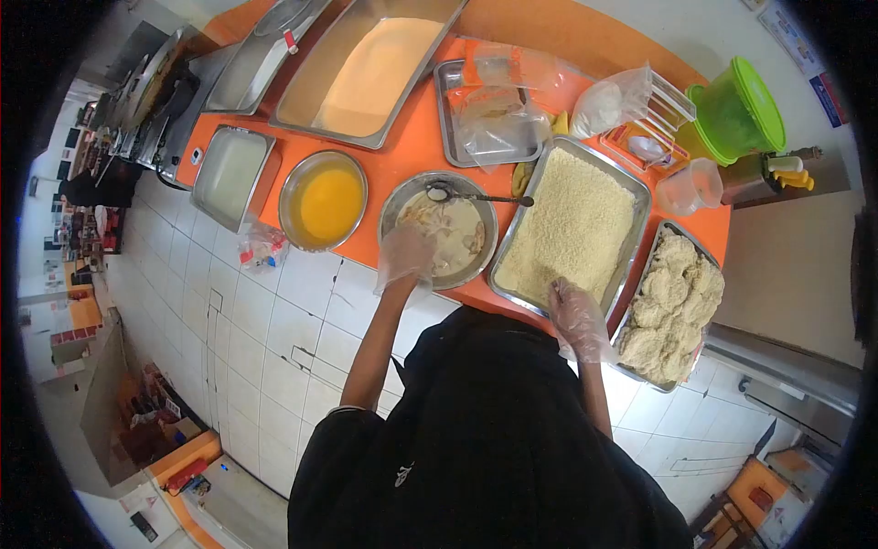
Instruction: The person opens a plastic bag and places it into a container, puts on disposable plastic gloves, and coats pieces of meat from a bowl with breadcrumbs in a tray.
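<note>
My left hand (407,254), in a clear plastic glove, is over the near left rim of a steel bowl (486,261). Inside it are milky batter (455,245) and pale pieces that look like meat; a dark-handled spoon (485,197) lies across the top. The glove blurs my left fingers, so their grip is unclear. My right hand (576,316), gloved too, touches the near edge of the crumbs (572,215) in a steel tray (642,212). Its fingers are bent together; whatever they may hold is hidden. Crumb-coated pieces (672,306) fill another tray beside it.
Left of the batter stand a bowl of yellow-orange liquid (327,203) and a steel pan (229,174). Behind are a deep pan with orange powder (375,78), a tray with plastic bags (498,128), a plastic cup (690,186) and lidded green tubs (745,110).
</note>
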Motion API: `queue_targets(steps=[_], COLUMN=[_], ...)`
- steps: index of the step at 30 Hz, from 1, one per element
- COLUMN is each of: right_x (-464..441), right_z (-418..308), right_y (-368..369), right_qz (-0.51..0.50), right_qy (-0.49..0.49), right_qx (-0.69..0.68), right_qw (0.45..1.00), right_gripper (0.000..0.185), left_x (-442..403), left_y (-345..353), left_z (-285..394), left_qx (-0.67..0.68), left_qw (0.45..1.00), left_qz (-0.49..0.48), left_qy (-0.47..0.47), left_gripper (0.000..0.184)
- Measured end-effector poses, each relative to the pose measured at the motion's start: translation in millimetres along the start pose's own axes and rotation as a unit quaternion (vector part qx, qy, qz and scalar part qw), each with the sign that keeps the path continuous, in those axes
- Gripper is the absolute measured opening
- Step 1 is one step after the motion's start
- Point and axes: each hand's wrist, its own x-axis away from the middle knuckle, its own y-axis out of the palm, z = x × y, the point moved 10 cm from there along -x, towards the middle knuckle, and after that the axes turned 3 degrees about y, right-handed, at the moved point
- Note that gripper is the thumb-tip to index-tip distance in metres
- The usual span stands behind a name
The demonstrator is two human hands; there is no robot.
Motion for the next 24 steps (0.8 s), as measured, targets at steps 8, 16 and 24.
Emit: queue_targets(steps=[8,16,24], right_x=[7.8,8.5,-6.4], right_z=[14.1,23.1,40.5], right_y=[2.7,7.3,32.5], right_qz=[-0.008,-0.001,-0.026], right_qy=[0.012,0.000,-0.043], right_qx=[-0.005,0.001,-0.195], right_qw=[1.000,1.000,0.979], right_gripper=[0.024,0.024,0.029], left_x=[-2.1,-2.2,17.6], left_y=[6.6,7.9,-42.4], left_z=[-0.3,-19.2,30.5], left_qx=[0.030,0.297,0.391], left_qw=[0.999,0.949,0.914], left_qz=[0.015,-0.101,-0.104], left_qy=[0.042,-0.033,0.009], left_gripper=[0.030,0.036,0.030])
